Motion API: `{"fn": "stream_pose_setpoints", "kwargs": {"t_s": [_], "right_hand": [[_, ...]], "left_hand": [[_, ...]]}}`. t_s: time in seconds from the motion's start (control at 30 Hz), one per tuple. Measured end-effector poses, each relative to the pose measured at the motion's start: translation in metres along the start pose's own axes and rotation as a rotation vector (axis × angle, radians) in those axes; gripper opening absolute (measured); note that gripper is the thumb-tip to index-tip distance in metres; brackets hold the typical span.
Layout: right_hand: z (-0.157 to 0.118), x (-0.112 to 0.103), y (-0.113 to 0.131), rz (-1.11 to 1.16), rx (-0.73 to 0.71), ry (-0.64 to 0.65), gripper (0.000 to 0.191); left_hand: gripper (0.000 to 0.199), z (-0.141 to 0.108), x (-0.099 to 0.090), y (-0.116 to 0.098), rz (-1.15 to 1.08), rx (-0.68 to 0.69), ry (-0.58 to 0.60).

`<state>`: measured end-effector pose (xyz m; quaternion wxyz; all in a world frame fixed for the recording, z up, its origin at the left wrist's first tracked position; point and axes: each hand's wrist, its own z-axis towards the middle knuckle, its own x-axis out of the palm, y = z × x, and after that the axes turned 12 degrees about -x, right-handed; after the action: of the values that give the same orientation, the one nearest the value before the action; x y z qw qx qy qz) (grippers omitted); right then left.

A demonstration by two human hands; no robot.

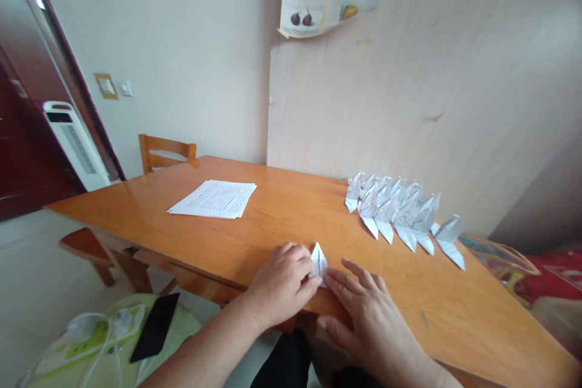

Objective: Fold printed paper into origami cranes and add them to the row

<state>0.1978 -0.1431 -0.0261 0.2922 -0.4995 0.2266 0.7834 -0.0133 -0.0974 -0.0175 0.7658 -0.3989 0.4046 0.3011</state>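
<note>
A small piece of folded white paper (pixel 318 262) with a pointed top and a crease down its middle lies near the table's front edge. My left hand (pixel 285 276) has its fingers curled, with the thumb and fingertips closed on the paper's left side. From the right, my right hand (pixel 364 303) reaches in with fingers stretched and apart, its fingertips touching the paper's lower right edge. Part of the paper's lower end is hidden by my fingers.
Rows of folded paper figures (pixel 400 209) stand at the table's back right. A stack of printed sheets (pixel 216 199) lies on the wooden table (pixel 291 206) farther left. Below left, a green stool holds a black phone (pixel 155 326) and a power strip (pixel 91 339) with cables.
</note>
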Motion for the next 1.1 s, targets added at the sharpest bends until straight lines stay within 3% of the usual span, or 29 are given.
{"fn": "stream_pose_setpoints", "kwargs": {"t_s": [0.2, 0.27, 0.33, 0.43, 0.57, 0.8, 0.97, 1.1], "right_hand": [[-0.017, 0.020, 0.020, -0.022, 0.014, -0.253, 0.028], [-0.022, 0.023, 0.027, -0.020, 0.000, -0.335, 0.022], [-0.025, 0.022, 0.034, -0.007, -0.013, -0.383, 0.018], [-0.028, 0.009, 0.042, 0.036, -0.063, -0.373, 0.018], [-0.029, -0.012, 0.051, 0.216, -0.081, -0.347, 0.018], [-0.033, -0.027, 0.072, 0.608, 0.025, -0.386, 0.010], [-0.037, -0.039, 0.093, 0.783, 0.154, -0.354, 0.017], [-0.041, -0.045, 0.105, 0.854, 0.169, -0.367, 0.021]], "left_hand": [[0.047, -0.033, -0.001, -0.005, -0.011, 0.067, 0.020], [0.041, -0.045, 0.002, -0.005, -0.003, 0.091, 0.001], [0.020, -0.054, 0.005, -0.005, 0.013, 0.114, -0.044], [0.011, -0.063, 0.003, -0.009, 0.020, 0.165, -0.106], [0.011, -0.072, -0.016, -0.024, -0.028, 0.163, -0.109], [0.024, -0.097, -0.052, -0.054, -0.232, 0.048, -0.039], [0.024, -0.114, -0.061, -0.064, -0.352, 0.018, -0.061], [0.017, -0.128, -0.066, -0.070, -0.437, -0.012, -0.106]]}}
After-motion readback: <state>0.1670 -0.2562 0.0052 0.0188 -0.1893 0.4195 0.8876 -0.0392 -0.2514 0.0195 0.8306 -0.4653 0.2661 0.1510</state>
